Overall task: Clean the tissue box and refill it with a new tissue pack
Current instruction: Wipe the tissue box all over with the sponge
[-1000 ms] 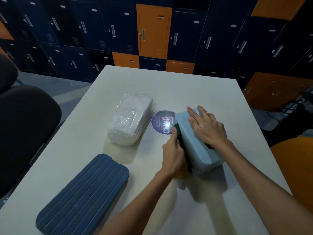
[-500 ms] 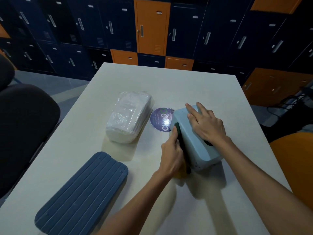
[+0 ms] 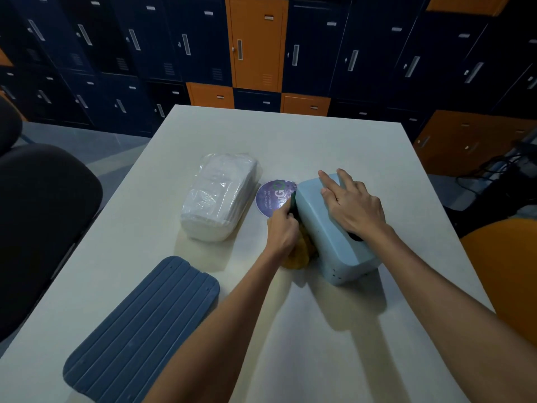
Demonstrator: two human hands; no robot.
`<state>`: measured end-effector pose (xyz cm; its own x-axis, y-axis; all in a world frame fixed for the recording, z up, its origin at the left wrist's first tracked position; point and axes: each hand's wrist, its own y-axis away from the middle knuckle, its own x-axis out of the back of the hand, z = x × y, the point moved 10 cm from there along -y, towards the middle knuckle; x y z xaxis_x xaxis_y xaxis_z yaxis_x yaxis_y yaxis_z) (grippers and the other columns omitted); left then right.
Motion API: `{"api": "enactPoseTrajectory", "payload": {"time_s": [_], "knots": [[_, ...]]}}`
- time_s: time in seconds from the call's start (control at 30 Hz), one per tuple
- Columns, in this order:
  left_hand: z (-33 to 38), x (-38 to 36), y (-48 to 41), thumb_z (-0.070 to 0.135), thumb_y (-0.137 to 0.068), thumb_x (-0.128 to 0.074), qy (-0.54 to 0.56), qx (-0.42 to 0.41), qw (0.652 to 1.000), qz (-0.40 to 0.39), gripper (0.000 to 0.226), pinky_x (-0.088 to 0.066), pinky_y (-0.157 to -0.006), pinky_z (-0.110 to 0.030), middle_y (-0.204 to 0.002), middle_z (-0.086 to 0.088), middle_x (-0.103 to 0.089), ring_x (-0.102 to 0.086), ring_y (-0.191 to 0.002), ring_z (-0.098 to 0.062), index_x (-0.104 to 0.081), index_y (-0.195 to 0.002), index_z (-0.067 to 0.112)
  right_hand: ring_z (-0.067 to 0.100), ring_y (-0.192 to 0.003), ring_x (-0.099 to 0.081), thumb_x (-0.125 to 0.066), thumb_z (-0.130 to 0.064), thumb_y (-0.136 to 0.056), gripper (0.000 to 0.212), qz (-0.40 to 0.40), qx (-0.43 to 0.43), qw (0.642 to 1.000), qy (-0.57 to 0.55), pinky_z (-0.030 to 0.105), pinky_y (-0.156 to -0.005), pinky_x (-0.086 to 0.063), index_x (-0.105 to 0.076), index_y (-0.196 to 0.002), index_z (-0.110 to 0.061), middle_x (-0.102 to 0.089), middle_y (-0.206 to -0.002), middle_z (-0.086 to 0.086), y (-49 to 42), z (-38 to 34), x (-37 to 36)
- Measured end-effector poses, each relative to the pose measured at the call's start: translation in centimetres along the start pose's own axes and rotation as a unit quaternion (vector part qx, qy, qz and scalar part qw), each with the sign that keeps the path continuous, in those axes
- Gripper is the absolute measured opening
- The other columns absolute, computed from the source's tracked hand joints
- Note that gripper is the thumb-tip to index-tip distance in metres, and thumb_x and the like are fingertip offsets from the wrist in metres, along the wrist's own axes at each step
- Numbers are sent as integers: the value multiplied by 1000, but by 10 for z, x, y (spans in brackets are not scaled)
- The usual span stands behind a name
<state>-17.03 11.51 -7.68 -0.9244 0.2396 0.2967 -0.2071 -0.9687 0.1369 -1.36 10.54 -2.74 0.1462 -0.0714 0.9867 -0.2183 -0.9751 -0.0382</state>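
Box (image 3: 325, 228): stiff, light, likely slippery; I steady it under my flat, spread right hand (image 3: 354, 205). Left hand (image 3: 283, 231) clutches sponge (image 3: 299, 254) just beside that hold.

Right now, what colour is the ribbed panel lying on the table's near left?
The ribbed panel is slate blue with parallel raised ridges along its length. The head view shows it clearly.

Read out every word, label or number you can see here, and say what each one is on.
"Let's keep our pantries clean": small print on the round purple sticker on the table.
"VG": large letters on the same sticker, cut off by the sponge in the left hand.
Tissue pack, tissue box, lockers: no text readable.
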Motion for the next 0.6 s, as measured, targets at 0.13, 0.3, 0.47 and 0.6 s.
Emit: {"api": "enactPoseTrajectory", "payload": {"time_s": [0.13,0.3,0.47,0.6], "knots": [[-14,-11,26,0,-91,-37,-28,-28,999,-16,53,-37,-82,-25,-120,-5,-64,-56,-107,-26,-54,-134,25,30,-134,-31,-17,-49,-99,49,2,3,1000,1,48,-97,-37,-15,-147,-46,-17,-158,-2,-1,0,0],[-6,-2,2,-4,-89,-35,2,2,1000,-23,52,-37,-81,-21,-105,5,-62,-53,-98,-17,-60,-127,22,30,-134,-31,-16,-50,-98,49,-2,3,1000,-1,48,-97,-36,-15,-147,-47,-17,-158,-1,0,0,-2],[33,8,7,-1,-94,-34,47,-71,995,49,54,-29,-73,7,-114,14,-54,-48,-100,-1,-47,-141,23,29,-134,-31,-16,-50,-99,49,-2,0,1000,-1,47,-97,-36,-14,-147,-48,-17,-158,-2,-1,1,-1],[18,-6,56,6,-95,-39,55,-120,991,40,55,-33,-76,5,-120,11,-57,-54,-90,9,-41,-145,31,29,-134,-31,-16,-51,-98,49,0,1,1000,-5,47,-97,-36,-14,-147,-48,-18,-157,-2,-2,2,-1]]}}
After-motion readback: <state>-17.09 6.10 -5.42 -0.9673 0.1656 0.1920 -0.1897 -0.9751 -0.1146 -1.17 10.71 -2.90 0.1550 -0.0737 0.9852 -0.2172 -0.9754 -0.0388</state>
